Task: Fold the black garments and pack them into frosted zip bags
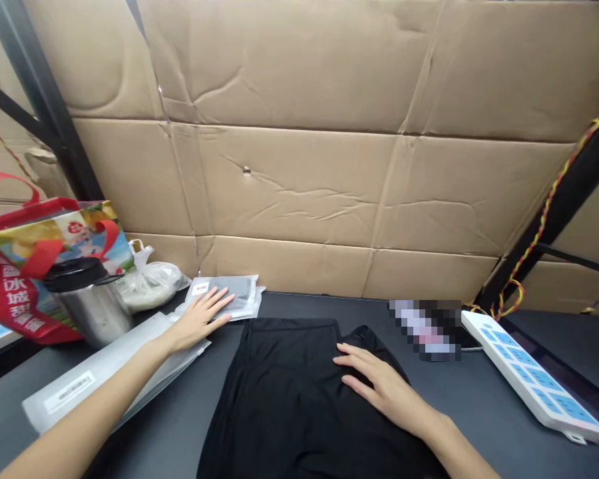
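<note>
A black garment (284, 392) lies spread on the dark table (479, 412) in front of me. My right hand (379, 382) rests flat on its upper right part, fingers stretched out and holding nothing. My left hand (199, 319) reaches to the left with fingers extended, its fingertips touching a clear plastic bag holding a dark folded item (229, 296). Under my left wrist lies a stack of flat translucent bags (94, 379) with a white label.
A steel cup with a black lid (87, 299), a red printed tote bag (24, 266) and a knotted plastic bag (150, 283) stand at the left. A white power strip (529, 376) lies at the right. Cardboard sheets (329, 166) form the back wall.
</note>
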`<control>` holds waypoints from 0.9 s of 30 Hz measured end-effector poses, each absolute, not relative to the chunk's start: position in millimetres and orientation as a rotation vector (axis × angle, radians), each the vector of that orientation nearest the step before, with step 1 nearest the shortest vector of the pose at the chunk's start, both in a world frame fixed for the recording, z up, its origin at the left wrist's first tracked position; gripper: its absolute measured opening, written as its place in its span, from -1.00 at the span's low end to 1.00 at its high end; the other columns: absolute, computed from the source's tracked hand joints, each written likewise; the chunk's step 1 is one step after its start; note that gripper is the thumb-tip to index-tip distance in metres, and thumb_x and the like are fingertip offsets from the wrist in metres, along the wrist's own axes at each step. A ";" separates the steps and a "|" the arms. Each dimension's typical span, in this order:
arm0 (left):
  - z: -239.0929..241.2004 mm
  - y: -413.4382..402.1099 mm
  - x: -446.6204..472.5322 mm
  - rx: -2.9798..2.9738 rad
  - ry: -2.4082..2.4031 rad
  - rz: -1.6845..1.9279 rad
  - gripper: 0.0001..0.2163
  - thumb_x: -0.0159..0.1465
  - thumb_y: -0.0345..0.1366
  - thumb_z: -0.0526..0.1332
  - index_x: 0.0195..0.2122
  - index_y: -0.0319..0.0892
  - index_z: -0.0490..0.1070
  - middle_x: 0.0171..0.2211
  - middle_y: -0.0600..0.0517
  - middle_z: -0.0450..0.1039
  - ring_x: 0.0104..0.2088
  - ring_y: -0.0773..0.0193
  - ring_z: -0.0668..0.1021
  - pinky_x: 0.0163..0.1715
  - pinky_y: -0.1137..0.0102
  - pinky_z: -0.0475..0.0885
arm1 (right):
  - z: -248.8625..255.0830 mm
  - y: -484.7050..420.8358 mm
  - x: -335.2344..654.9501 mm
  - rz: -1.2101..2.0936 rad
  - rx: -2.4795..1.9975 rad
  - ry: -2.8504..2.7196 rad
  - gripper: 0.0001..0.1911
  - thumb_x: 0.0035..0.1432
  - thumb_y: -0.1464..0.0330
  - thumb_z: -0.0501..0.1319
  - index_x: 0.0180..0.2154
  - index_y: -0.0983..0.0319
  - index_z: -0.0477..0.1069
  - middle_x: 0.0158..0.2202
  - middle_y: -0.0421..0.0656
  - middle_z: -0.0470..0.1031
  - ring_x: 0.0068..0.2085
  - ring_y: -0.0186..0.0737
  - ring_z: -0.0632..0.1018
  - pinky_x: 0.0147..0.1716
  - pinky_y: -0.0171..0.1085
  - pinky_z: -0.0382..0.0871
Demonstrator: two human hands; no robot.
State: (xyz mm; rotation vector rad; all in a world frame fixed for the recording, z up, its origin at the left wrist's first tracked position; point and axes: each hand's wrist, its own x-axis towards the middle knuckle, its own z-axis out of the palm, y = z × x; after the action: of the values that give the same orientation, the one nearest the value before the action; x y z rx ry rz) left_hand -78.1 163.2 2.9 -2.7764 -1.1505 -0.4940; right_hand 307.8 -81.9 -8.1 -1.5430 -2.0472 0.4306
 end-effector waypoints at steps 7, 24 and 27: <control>6.6 116.1 -3.6 -2.784 -0.907 -0.688 -0.72 0.36 -0.19 0.06 0.02 -0.13 0.40 0.01 -0.07 0.45 0.11 0.05 0.35 0.11 0.17 0.23 | 8.8 -76.8 331.8 0.443 -1.582 -2.000 -0.73 0.25 0.12 0.10 -0.12 0.02 0.49 0.05 -0.23 0.47 0.07 -0.12 0.46 0.07 -0.18 0.29; 13.3 94.5 5.5 -3.007 -0.667 -0.778 -0.90 0.35 -0.38 0.04 -0.30 -0.11 0.30 -0.14 -0.01 0.45 0.02 0.16 0.43 0.07 0.23 0.29 | 14.2 -23.8 324.5 0.067 -1.556 -1.782 -0.91 0.20 0.36 0.13 -0.31 0.14 0.41 -0.29 -0.18 0.48 -0.18 -0.16 0.47 -0.14 -0.18 0.34; 6.4 79.1 -12.5 -3.148 -0.584 -0.699 -0.90 0.36 -0.38 0.04 -0.24 -0.10 0.31 -0.05 0.00 0.44 0.11 0.19 0.39 0.10 0.29 0.31 | 15.9 -49.0 320.1 0.100 -1.520 -1.895 -0.90 0.20 0.38 0.14 -0.36 0.12 0.40 -0.32 -0.21 0.48 -0.22 -0.18 0.45 -0.15 -0.20 0.34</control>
State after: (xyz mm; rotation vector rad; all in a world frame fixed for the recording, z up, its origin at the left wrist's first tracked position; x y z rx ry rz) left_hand -12.5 79.1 6.4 -3.1481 -0.5836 -0.6991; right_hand 320.1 -49.0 15.9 -1.5197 -1.8952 0.1005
